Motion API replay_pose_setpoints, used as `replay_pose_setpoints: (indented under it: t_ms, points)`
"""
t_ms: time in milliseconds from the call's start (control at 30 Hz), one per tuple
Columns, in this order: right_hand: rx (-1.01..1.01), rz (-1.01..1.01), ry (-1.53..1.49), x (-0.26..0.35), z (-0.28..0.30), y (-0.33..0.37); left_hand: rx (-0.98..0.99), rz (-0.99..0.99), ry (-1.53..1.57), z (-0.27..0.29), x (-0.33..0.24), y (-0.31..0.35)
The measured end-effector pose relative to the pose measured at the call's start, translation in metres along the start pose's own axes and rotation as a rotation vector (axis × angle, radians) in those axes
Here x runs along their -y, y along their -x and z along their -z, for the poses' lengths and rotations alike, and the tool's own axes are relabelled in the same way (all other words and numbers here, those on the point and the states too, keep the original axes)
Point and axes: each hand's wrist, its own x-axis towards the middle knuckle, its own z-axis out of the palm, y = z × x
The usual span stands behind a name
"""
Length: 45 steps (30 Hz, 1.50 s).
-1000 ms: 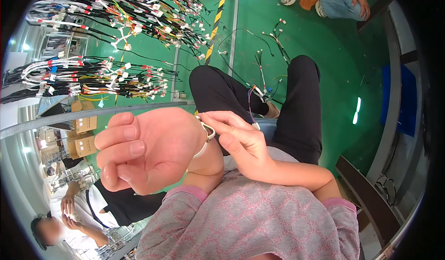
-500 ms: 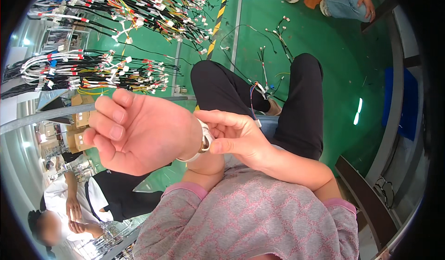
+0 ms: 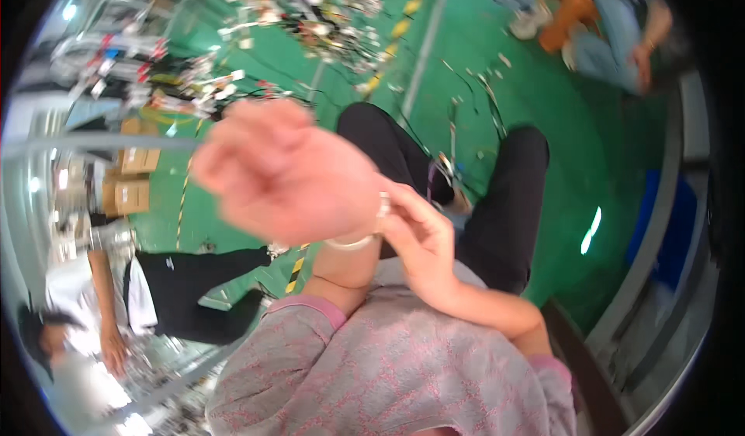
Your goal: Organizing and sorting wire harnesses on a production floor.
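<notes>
My left hand (image 3: 283, 180) is raised in front of me, palm up. Its fingers, smeared by motion, curl in toward the palm with nothing seen in them. Around that wrist sits a white wristband (image 3: 353, 243). My right hand (image 3: 423, 246) comes to the inner side of the wrist, its fingers and thumb closed on the band. The fingertips are partly hidden behind the wrist and blurred, so the exact grip point does not show.
Bundles of wire harnesses (image 3: 318, 24) hang at the upper left, above a metal rail (image 3: 101, 144). Loose harnesses (image 3: 452, 164) lie near my knees. Cardboard boxes (image 3: 130, 195) and a seated co-worker (image 3: 70, 288) are at left; another person (image 3: 601, 55) sits far right.
My left hand has moved right and slightly up, its fingers curling in more. The right hand stays at the wristband and has turned more upright. The whole view has shifted and blurred.
</notes>
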Motion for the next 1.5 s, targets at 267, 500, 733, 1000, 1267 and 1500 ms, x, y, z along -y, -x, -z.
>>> replay_pose_setpoints:
  t_ms: [267,500,733,1000,1267,1500]
  points:
    - [-0.444,0.135,0.789,-0.049,0.188,-0.078,0.682,0.514,-0.685,0.068,0.099,0.035]
    - [-0.244,-0.677,0.479,-0.133,0.339,-0.096,1.084,1.069,-1.627,0.201,0.107,0.133]
    - [-0.045,-0.922,0.184,-0.14,0.336,-0.11,1.005,0.797,-1.364,0.227,0.111,0.139]
    - [-0.164,-0.991,0.236,-0.127,0.333,-0.101,1.102,0.803,-1.273,0.193,0.094,0.139]
    - [-0.247,-0.904,0.465,-0.127,0.333,-0.103,1.129,0.771,-1.216,0.197,0.103,0.143]
    - [-0.247,-0.953,0.448,-0.127,0.35,-0.114,1.179,0.688,-1.218,0.193,0.098,0.145]
